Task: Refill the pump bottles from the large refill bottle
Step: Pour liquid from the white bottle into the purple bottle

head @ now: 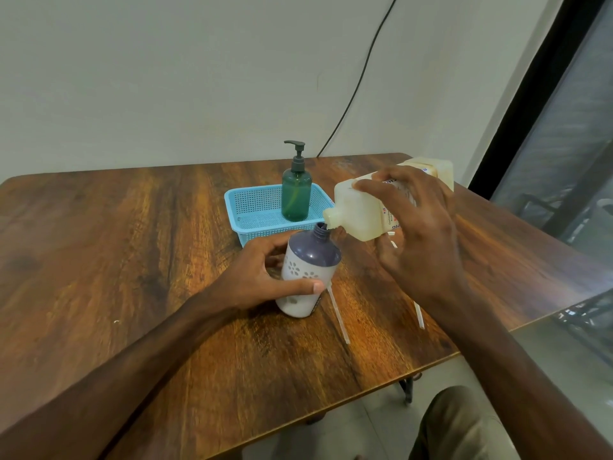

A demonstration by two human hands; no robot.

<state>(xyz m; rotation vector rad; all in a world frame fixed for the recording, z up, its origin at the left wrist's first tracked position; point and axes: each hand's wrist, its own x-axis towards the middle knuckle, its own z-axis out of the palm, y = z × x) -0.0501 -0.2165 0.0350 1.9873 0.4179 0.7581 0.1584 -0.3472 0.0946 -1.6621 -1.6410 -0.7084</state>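
1. Centre right of frame: large cream translucent plastic refill bottle (371,207), tipped nearly flat, long axis running upper right to lower left, open neck pointing down-left.
2. Gripped round the body by right hand (421,234), fingers curled over the top.
3. Just under that neck, mid-frame: purple-shouldered white plastic pump bottle (308,273), pump off, base on brown wooden table (132,260), leaning slightly, open mouth pointing up-right; touching the neck or not, cannot tell.
4. Wrapped round its white lower half by left hand (262,277), thumb across the front.
5. Behind, upper centre: dark green pump bottle (296,194), upright, pump on, inside light blue perforated plastic basket (245,207).
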